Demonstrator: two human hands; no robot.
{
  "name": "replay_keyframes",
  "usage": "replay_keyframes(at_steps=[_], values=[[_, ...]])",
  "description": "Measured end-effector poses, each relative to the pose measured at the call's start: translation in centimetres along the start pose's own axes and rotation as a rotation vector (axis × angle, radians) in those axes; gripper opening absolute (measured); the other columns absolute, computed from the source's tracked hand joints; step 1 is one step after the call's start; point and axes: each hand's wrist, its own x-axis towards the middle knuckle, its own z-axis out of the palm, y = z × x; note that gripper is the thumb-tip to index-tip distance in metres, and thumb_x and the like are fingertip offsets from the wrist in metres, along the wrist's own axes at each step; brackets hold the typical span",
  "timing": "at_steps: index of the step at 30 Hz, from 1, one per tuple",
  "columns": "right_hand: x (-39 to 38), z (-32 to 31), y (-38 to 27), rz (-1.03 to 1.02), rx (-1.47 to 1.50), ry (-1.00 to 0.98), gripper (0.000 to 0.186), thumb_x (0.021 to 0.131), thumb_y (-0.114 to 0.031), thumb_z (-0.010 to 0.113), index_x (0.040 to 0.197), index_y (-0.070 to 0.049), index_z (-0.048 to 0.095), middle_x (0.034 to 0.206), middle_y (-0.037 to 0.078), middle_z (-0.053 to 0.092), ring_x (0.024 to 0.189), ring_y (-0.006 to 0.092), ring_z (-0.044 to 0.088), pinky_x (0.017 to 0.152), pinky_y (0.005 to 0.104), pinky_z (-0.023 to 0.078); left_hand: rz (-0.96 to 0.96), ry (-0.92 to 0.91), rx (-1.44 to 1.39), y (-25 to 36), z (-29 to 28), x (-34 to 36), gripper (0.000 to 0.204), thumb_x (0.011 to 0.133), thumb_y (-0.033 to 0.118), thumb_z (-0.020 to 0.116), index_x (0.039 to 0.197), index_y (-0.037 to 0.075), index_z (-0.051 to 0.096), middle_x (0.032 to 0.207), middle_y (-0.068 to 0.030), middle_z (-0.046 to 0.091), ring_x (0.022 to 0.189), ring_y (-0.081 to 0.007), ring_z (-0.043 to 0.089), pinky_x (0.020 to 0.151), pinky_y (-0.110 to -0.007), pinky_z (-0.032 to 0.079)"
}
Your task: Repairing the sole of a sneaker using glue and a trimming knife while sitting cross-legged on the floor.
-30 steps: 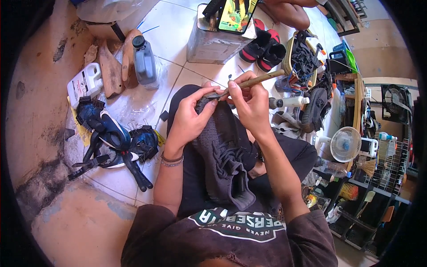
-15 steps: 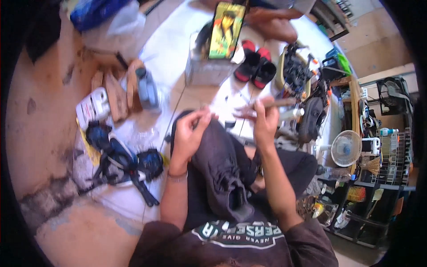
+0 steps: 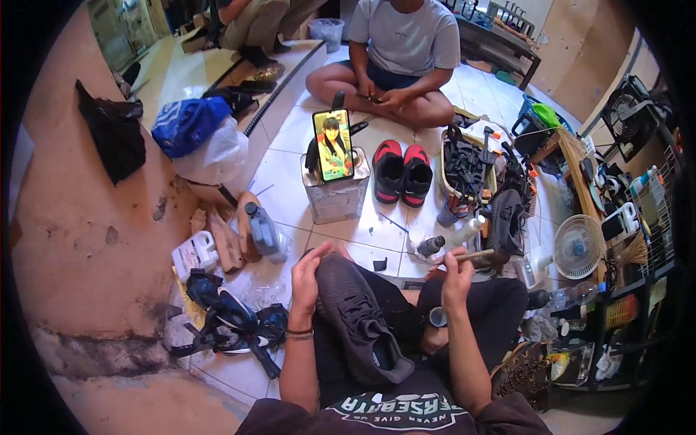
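Observation:
A dark grey knit lace-up sneaker (image 3: 349, 308) lies across my lap, toe pointing away from me and heel opening toward my chest. My left hand (image 3: 306, 281) is curled round the left side of its toe, fingers over the tip. To the right of the shoe and apart from it, my right hand (image 3: 455, 279) grips a slim tool with a brown handle (image 3: 475, 256). The handle sticks out rightward; the tool's other end is blurred behind my fingers. A small open cup-like container (image 3: 437, 317) sits by my right leg.
Ahead, a phone (image 3: 334, 145) leans on a metal tin (image 3: 335, 199), beside red-and-black shoes (image 3: 402, 174). Bottles (image 3: 429, 246), a tool-filled basket (image 3: 467, 170) and a fan (image 3: 579, 246) stand right. Jugs (image 3: 194, 255) and sandals (image 3: 235, 315) lie left. Another person (image 3: 402, 54) sits opposite.
My view has tilted up, bringing the person opposite into sight. My left hand has gone from a pinch near the toe to curling round it. The right hand still holds the tool.

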Motion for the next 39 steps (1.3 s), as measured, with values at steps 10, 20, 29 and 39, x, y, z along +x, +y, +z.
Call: replay_keyframes(at_steps=[10,20,29,39], values=[[-4.9,0.3,-5.3,-0.103,0.193,-0.236,0.012,0.097,-0.009,0.053,0.097,-0.004,0.042,0.078,0.015,0.062,0.066,0.0196,0.064,0.055,0.0334,0.058,0.403,0.010,0.201,6.3,6.7,-7.4,0.007,0.081,0.003,0.075,0.077,0.002,0.070,0.090,-0.0064,0.069,0.094,-0.0192,0.062,0.092,-0.035,0.048],[-8.1,-2.0,-6.7,-0.271,0.090,-0.340,0.009,0.090,0.001,0.060,0.093,0.001,0.052,0.083,0.018,0.068,0.071,0.0166,0.066,0.064,0.0270,0.055,0.132,-0.450,0.297,7.5,13.7,-10.2,0.029,0.081,0.011,0.078,0.104,-0.002,0.067,0.106,-0.0118,0.068,0.098,-0.0178,0.064,0.090,-0.031,0.049],[-7.9,-4.1,-8.0,-0.570,-0.223,-0.426,0.013,0.085,0.002,0.064,0.094,-0.003,0.056,0.084,0.015,0.070,0.070,0.0167,0.066,0.063,0.0262,0.053,0.180,-0.512,0.334,6.4,14.5,-10.9,0.010,0.085,0.005,0.072,0.093,-0.002,0.071,0.091,-0.0091,0.071,0.086,-0.0161,0.067,0.080,-0.028,0.051],[-7.7,-4.7,-8.6,-0.595,-0.278,-0.533,0.019,0.079,0.002,0.073,0.093,-0.006,0.061,0.090,0.009,0.072,0.067,0.0180,0.065,0.060,0.0290,0.049,0.026,-0.448,0.288,7.0,14.1,-11.3,0.008,0.082,0.003,0.076,0.086,-0.003,0.072,0.085,-0.0069,0.070,0.082,-0.0119,0.064,0.077,-0.025,0.050]])
